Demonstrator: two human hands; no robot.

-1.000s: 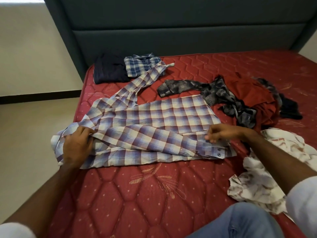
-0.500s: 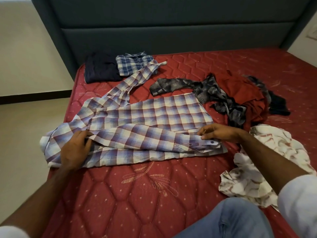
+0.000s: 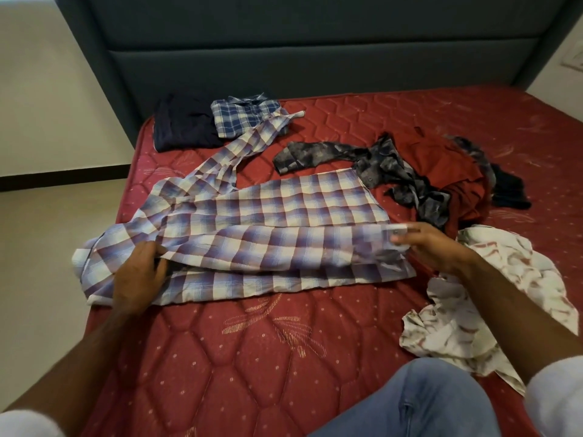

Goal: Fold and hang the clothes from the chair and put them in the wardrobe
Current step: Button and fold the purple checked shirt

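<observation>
While the purple-and-white checked cotton shirt (image 3: 252, 228) lies spread across the red quilted mattress (image 3: 252, 357), with one sleeve folded lengthwise over its body and the other trailing away toward the headboard, both hands are on it. The left hand (image 3: 138, 275) lies over the shirt's collar end, its fingers bent against a ridge of cloth; whether they pinch it or only press it I cannot tell. The right hand (image 3: 432, 247) is at the shirt's opposite end, fingers curled round the folded sleeve's cuff, though that spot is blurred.

Beyond the shirt, by the headboard, sit a folded blue plaid shirt (image 3: 246, 118) and a folded dark navy garment (image 3: 183, 127), side by side. Past the shirt's right-hand end lie a crumpled grey patterned shirt (image 3: 378, 165) and a rumpled maroon garment (image 3: 454, 175); nearer the person on that side is a white printed cloth (image 3: 492, 298).

I judge the shirt light, limp and prone to slipping out of its fold. It is best taken at firmer seams: shoulder, collar, cuff or hem, with tension kept between two grips.
</observation>
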